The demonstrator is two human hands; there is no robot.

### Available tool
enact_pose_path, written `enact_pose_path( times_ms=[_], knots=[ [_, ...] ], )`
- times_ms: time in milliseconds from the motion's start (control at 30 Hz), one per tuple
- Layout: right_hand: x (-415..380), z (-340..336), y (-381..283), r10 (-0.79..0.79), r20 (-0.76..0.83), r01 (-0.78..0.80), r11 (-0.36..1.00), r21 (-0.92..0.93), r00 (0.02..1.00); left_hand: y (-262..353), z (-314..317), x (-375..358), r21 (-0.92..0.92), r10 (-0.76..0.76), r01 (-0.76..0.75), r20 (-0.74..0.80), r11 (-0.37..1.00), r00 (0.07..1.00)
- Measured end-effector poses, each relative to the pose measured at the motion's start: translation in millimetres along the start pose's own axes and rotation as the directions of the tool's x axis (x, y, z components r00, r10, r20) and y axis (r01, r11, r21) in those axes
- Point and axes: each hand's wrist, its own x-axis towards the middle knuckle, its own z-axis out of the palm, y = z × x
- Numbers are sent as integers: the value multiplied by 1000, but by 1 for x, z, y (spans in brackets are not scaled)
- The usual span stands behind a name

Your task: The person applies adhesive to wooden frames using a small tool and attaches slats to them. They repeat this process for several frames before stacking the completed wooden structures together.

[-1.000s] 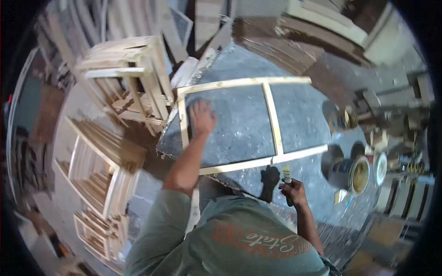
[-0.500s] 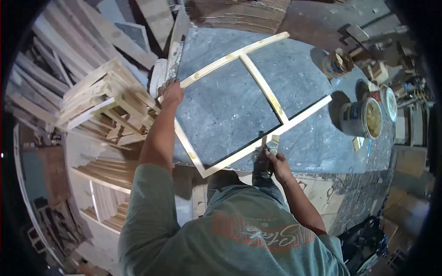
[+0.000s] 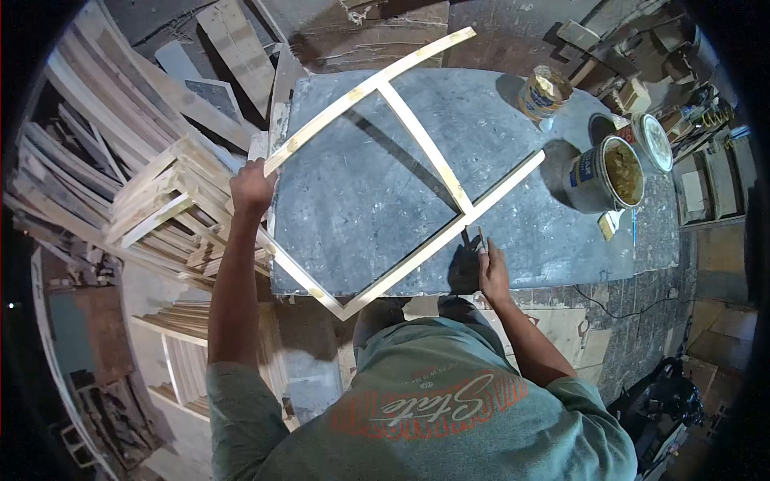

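Observation:
A light wooden frame (image 3: 417, 136) with a crosspiece lies over the grey tabletop (image 3: 337, 192), its near corner sticking out past the front edge. My left hand (image 3: 253, 188) is closed around the frame's left corner, and that end looks lifted off the table. To the right of the near rail, my right hand (image 3: 492, 268) is closed around a small flat tool (image 3: 482, 238), seen nearly edge-on. The tool is apart from the wood.
At the table's right stand an open bucket (image 3: 605, 176), a white-lidded bucket (image 3: 654, 144) and a smaller tub (image 3: 543, 94). A brush (image 3: 611, 224) lies near the open bucket. Stacked wooden frames (image 3: 160, 192) stand at the left.
The frame has shifted left, and its left end has risen with my left hand. My right hand has moved slightly right and clear of the rail, and the tool has turned edge-on.

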Motion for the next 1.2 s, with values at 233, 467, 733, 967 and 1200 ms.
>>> enact_pose_path(
  times_ms=[233, 467, 733, 967, 1200],
  knots=[
    [16, -23, -19, -179, 127, 213, 912, -352, 976, -2, 18, 10, 118, -82, 71, 94, 991, 992],
    [31, 5, -17, -243, 145, 280, 887, -367, 959, -13, 34, 14, 121, -50, 36, 111, 992, 993],
    [17, 4, -52, -299, 195, 328, 935, -137, 934, -19, 41, 17, 93, -5, -8, 138, 996, 990],
    [45, -5, -59, 91, -6, -91, 995, -35, 996, -20, 44, 18, 77, -10, -2, 152, 997, 988],
    [18, -9, -70, 53, 224, -23, 991, -133, 973, -18, 40, 21, 18, -43, 40, 187, 999, 981]
  ],
)
